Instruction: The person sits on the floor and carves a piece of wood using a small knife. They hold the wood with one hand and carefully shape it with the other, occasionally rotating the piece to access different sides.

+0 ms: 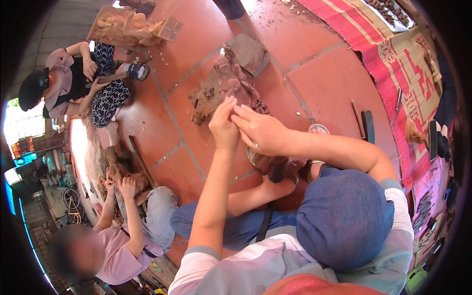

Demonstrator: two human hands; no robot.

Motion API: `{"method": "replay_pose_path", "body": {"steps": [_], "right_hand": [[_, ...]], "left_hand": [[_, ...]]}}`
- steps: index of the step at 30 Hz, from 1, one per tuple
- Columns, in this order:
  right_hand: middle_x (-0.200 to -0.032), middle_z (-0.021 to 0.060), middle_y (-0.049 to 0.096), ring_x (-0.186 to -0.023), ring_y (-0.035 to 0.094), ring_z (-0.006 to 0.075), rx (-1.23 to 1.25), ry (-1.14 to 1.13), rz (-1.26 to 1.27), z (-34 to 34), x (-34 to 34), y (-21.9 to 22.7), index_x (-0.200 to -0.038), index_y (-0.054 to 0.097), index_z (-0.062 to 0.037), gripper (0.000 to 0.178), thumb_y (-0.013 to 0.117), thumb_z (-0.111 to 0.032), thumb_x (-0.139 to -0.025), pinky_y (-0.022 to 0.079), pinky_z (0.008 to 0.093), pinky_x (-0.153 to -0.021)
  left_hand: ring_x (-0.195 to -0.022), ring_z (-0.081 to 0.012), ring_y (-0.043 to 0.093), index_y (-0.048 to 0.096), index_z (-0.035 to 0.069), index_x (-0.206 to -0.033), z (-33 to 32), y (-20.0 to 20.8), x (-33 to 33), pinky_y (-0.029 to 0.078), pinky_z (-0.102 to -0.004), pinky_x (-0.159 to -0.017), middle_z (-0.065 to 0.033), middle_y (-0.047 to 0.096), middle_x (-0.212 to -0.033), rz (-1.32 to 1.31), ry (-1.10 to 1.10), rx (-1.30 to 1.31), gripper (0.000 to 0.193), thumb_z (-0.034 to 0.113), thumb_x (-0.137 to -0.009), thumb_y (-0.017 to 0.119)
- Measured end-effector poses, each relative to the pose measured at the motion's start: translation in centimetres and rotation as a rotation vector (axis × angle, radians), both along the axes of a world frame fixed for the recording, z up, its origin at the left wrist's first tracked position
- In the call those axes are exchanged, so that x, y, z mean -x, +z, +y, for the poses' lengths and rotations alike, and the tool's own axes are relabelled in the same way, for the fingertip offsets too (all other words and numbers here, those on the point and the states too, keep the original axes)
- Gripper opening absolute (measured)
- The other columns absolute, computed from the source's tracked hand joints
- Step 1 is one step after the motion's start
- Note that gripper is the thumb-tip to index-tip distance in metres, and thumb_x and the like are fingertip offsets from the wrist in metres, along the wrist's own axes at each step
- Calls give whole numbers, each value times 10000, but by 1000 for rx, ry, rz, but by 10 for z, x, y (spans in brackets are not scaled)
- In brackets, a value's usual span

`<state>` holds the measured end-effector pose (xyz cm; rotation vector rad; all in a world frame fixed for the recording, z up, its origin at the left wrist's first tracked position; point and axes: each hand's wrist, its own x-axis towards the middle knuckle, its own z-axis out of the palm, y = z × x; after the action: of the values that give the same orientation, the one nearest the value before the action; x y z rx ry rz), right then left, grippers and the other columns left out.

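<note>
My left hand [224, 125] and my right hand [263, 129] meet just at the near end of a reddish-brown carved wooden figure [230, 78], which lies on the tiled floor. The fingers of both hands are drawn together, the right ones laid against the left hand. What they hold, if anything, is hidden; a small shiny spot shows at the right palm. Next to the figure are a rough root-like wood piece [200, 101] and a flat grey-brown block [248, 54]. Below my hands, a dark rounded object [276, 172] sits near my foot.
My raised denim knee [344, 219] stands close on the right. Farther right are a dark flat bar [368, 126], a thin rod [357, 118] and a red woven mat [408, 81] with tools. Two people work at the left, near a large carving [125, 27].
</note>
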<state>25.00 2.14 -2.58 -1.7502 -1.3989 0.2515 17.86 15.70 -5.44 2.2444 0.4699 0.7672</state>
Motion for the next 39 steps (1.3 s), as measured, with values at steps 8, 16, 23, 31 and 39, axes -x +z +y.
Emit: {"method": "replay_pose_path", "body": {"steps": [8, 16, 23, 31, 39], "right_hand": [[-1165, 282, 543, -1046, 571, 410, 26, 13, 112, 0, -8, 18, -1157, 530, 80, 366, 541, -98, -838, 497, 413, -894], [-1188, 302, 534, -1075, 565, 401, 77, 56, 109, -6, -9, 23, -1153, 534, 98, 356, 524, -99, -857, 496, 406, -909], [-1169, 292, 541, -1049, 576, 387, 56, 17, 212, -19, -6, 13, -1135, 547, 87, 333, 505, -106, -866, 506, 412, -865], [-1060, 278, 602, -929, 614, 395, -96, -19, 226, -13, -10, 5, -1032, 583, 85, 273, 496, -107, -859, 516, 441, -812], [-969, 283, 610, -840, 626, 395, -218, -71, 263, -7, -7, 0, -990, 586, 81, 244, 485, -100, -863, 514, 448, -741]], "left_hand": [[-977, -286, 658, 685, 6, -941, 1, 15, -7, 528, -342, -840, -157, 682, -989, 39, -37, -54, 221, -38, -731, 632], [-961, -264, 665, 702, 23, -940, 5, 23, 1, 534, -335, -832, -136, 686, -977, 141, -103, -46, 233, -24, -717, 654], [-926, -282, 663, 688, 18, -908, -7, 12, 0, 534, -330, -817, -137, 679, -954, 141, -115, -31, 207, -16, -706, 666], [-896, -278, 666, 689, 21, -929, -2, 17, -2, 534, -342, -798, -127, 682, -936, 152, -117, -33, 224, -27, -713, 655], [-881, -264, 671, 692, 14, -909, -3, 20, -7, 542, -321, -779, -121, 683, -931, 144, -95, -33, 196, -18, -718, 665]]}}
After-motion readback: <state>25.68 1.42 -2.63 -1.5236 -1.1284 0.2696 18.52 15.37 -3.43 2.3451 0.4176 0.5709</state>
